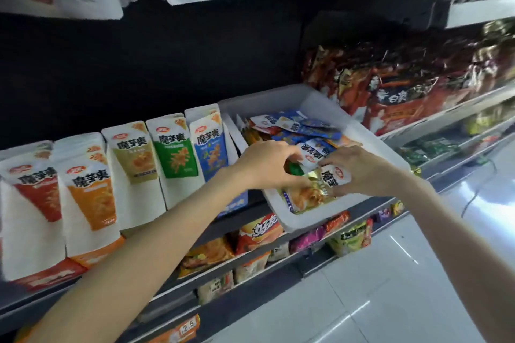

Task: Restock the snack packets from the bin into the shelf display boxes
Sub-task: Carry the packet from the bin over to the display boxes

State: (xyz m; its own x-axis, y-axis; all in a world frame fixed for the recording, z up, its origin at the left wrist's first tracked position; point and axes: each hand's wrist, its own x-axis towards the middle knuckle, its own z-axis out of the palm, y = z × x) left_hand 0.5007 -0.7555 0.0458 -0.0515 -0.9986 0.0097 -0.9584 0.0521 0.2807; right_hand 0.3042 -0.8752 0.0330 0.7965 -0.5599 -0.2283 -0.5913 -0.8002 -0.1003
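— Right of centre, where's the packet?
— Over the white bin (281,211), a gold-and-white snack packet (333,179), long axis vertical in frame. Left hand (269,163) fingers and right hand (359,171) fingers both pinch it.

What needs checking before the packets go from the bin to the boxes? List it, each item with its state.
1. Left hand has a packet: ok, its fingers curl round a green packet.
2. Right hand has a packet: ok, it pinches a white-topped packet.
3. Both hands are inside the white bin: ok.
4. Bin is steady on the shelf: cannot tell, its near corner juts past the shelf edge.
5. A matching green display box is there: ok, it stands in the row left of the bin.
6. Room inside that box: cannot tell, its opening is not visible.
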